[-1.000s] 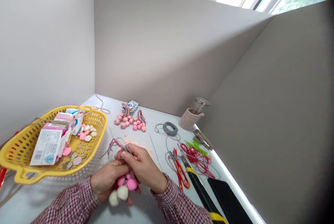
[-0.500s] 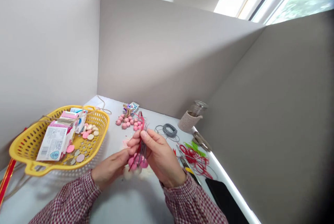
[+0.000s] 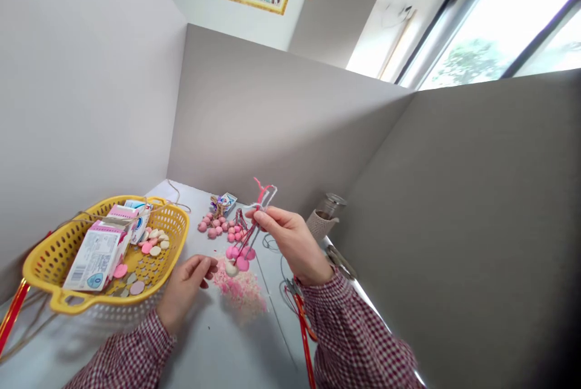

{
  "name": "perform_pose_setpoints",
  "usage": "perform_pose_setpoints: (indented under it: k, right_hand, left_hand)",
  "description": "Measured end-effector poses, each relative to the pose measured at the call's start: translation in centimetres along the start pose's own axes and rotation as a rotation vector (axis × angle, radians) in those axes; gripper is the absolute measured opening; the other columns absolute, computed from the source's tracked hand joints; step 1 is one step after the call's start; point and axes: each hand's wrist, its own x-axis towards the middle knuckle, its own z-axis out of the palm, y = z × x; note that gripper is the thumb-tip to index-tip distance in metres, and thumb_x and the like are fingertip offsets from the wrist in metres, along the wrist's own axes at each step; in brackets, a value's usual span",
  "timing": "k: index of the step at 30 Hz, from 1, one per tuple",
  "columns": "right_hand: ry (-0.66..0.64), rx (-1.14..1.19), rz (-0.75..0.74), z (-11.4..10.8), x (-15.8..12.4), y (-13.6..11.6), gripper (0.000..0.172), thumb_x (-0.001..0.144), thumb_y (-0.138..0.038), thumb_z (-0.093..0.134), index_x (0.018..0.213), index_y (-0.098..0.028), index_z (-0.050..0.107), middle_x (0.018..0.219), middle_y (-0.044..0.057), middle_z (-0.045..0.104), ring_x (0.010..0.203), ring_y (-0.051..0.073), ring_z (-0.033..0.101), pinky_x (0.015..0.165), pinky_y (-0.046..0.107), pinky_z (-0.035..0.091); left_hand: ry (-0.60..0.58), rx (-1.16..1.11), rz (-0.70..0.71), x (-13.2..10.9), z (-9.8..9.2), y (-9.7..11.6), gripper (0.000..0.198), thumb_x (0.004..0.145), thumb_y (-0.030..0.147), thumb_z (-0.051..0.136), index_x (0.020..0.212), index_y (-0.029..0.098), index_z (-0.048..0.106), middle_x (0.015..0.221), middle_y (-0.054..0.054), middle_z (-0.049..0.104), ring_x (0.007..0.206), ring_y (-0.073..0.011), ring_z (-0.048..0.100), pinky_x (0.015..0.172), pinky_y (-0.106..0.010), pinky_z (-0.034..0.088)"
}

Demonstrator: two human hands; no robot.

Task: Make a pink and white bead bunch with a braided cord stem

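My right hand (image 3: 290, 241) is raised above the table and pinches a bunch of red and grey cords (image 3: 259, 207). Pink and white pom-pom balls (image 3: 238, 259) dangle from those cords just above the tabletop. My left hand (image 3: 188, 283) hovers low over the table, left of the hanging balls, its fingers loosely curled and holding nothing. Pink crumbs (image 3: 240, 289) lie scattered on the table under the balls.
A yellow basket (image 3: 54, 301) at the left holds cartons and flat pink and cream discs. More pink balls (image 3: 218, 225) lie farther back. A grey cord coil, a jar in a knitted sleeve (image 3: 324, 216), and red cords with scissors (image 3: 302, 316) lie right. Grey partitions enclose the table.
My right hand lifted the cord bunch up and away, so the balls now hang free. My left hand let go of the balls and dropped toward the table. The camera tilted upward.
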Motion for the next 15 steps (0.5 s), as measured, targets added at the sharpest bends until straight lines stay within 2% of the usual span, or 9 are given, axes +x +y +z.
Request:
perform_pose_setpoints:
  k: [3, 5, 8, 10, 13, 15]
  right_hand:
    - [-0.046, 0.007, 0.022, 0.2, -0.1, 0.0, 0.019, 0.077, -0.031, 0.058, 0.075, -0.018, 0.072, 0.063, -0.001, 0.060, 0.058, 0.009, 0.046, 0.056, 0.023, 0.038]
    - [-0.106, 0.052, 0.031, 0.4, -0.3, 0.0, 0.020, 0.078, -0.031, 0.057, 0.075, -0.018, 0.071, 0.068, 0.000, 0.063, 0.063, 0.010, 0.050, 0.061, 0.024, 0.041]
    - [-0.212, 0.122, 0.018, 0.8, -0.8, 0.1, 0.020, 0.080, -0.030, 0.055, 0.076, -0.018, 0.071, 0.077, 0.002, 0.067, 0.076, 0.012, 0.056, 0.073, 0.027, 0.042]
    - [-0.257, 0.125, 0.006, 1.1, -1.3, 0.2, 0.019, 0.080, -0.029, 0.055, 0.077, -0.017, 0.070, 0.080, 0.002, 0.067, 0.077, 0.012, 0.057, 0.074, 0.027, 0.043]
    - [-0.298, 0.044, -0.011, 1.8, -2.0, 0.5, 0.019, 0.080, -0.028, 0.056, 0.073, -0.016, 0.068, 0.069, 0.000, 0.062, 0.067, 0.011, 0.053, 0.067, 0.026, 0.043]
    - [-0.337, -0.046, -0.071, 2.2, -2.5, 0.6, 0.023, 0.081, -0.025, 0.054, 0.062, -0.015, 0.064, 0.055, -0.004, 0.052, 0.057, 0.009, 0.048, 0.059, 0.024, 0.041]
  left_hand:
    - [-0.017, 0.042, -0.003, -1.0, 0.4, 1.4, 0.034, 0.072, 0.048, 0.054, 0.072, 0.014, 0.061, 0.065, -0.003, 0.059, 0.055, -0.0121, 0.048, 0.050, -0.025, 0.038]
    - [-0.086, 0.022, -0.079, -2.0, 0.9, 2.5, 0.036, 0.069, 0.049, 0.058, 0.068, 0.014, 0.060, 0.062, -0.002, 0.058, 0.050, -0.0108, 0.046, 0.045, -0.023, 0.036]
    - [-0.268, -0.169, -0.325, -3.2, 1.5, 3.8, 0.044, 0.066, 0.054, 0.060, 0.075, 0.011, 0.061, 0.065, -0.005, 0.061, 0.052, -0.0131, 0.052, 0.043, -0.023, 0.039]
    - [-0.347, -0.335, -0.483, -3.5, 1.7, 4.3, 0.047, 0.071, 0.054, 0.055, 0.085, 0.009, 0.062, 0.073, -0.009, 0.065, 0.058, -0.0160, 0.058, 0.047, -0.026, 0.044]
    - [-0.360, -0.502, -0.626, -3.1, 1.7, 5.0, 0.047, 0.083, 0.049, 0.042, 0.090, 0.007, 0.062, 0.084, -0.014, 0.066, 0.067, -0.0181, 0.062, 0.052, -0.029, 0.048]
    - [-0.359, -0.529, -0.656, -2.6, 1.6, 5.4, 0.042, 0.086, 0.043, 0.039, 0.090, 0.008, 0.061, 0.086, -0.014, 0.067, 0.070, -0.0185, 0.063, 0.052, -0.028, 0.048]
